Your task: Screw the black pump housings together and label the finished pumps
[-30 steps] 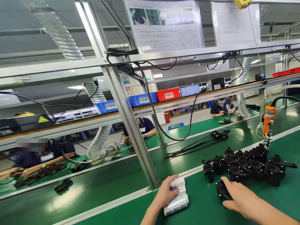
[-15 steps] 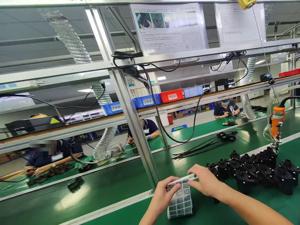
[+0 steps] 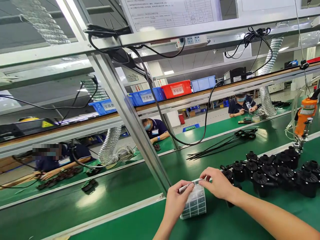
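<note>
A roll of labels (image 3: 196, 204), white with rows of silvery grey rectangles, stands at the front of the green bench. My left hand (image 3: 178, 199) pinches the roll's upper left edge between thumb and fingers. At its upper right edge, my right hand (image 3: 217, 182) has thumb and fingertips closed on the label strip. Whether a single label is lifted between the fingertips I cannot make out. Close by on the right, several black pump-like housings (image 3: 268, 173) stand in a cluster, some partly behind my right forearm.
An orange electric screwdriver (image 3: 306, 113) hangs at the right. Black cables (image 3: 222, 143) lie on the belt behind the bench. A slanting metal post (image 3: 132, 123) rises left of my hands. Blue bins and a red bin (image 3: 177, 89) sit on the shelf. Several co-workers (image 3: 157, 129) sit across the line.
The camera view has tilted down and shifted, so shelf and bins sit differently in the picture. Both hands stay on the label roll, fingertips now closer together along its top edge.
</note>
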Tool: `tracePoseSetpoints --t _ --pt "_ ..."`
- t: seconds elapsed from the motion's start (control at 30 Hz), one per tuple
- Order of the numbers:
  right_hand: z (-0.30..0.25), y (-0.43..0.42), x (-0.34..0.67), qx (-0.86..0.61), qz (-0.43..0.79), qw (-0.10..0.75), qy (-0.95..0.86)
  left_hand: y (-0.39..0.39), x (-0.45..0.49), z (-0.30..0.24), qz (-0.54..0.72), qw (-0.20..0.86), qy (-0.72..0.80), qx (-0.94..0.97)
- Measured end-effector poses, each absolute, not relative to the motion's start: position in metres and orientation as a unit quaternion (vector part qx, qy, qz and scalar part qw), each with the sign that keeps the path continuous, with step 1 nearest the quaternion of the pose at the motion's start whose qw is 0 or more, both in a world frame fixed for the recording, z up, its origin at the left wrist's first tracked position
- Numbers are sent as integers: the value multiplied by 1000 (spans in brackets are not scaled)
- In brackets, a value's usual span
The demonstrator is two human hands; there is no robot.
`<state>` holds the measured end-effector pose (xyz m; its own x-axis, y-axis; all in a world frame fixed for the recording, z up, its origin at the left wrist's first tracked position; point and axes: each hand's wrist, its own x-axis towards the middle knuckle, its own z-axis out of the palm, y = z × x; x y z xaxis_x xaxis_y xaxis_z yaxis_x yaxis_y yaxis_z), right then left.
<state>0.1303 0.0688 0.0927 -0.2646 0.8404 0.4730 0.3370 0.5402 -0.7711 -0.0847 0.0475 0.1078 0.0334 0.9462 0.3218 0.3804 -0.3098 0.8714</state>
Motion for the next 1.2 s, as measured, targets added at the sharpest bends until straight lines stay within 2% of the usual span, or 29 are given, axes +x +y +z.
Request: tracePoseSetpoints --t 0.27,0.67,0.9,1.2 --pt "99 65 132 -372 287 490 -734 45 -84 111 484 292 518 642" --pt "101 64 135 -289 224 529 -766 47 -83 109 472 306 519 644" --pt "98 67 138 -330 232 534 -743 42 -77 115 517 370 442 633" --pt "94 67 135 -301 176 563 -749 41 -76 112 551 323 454 621"
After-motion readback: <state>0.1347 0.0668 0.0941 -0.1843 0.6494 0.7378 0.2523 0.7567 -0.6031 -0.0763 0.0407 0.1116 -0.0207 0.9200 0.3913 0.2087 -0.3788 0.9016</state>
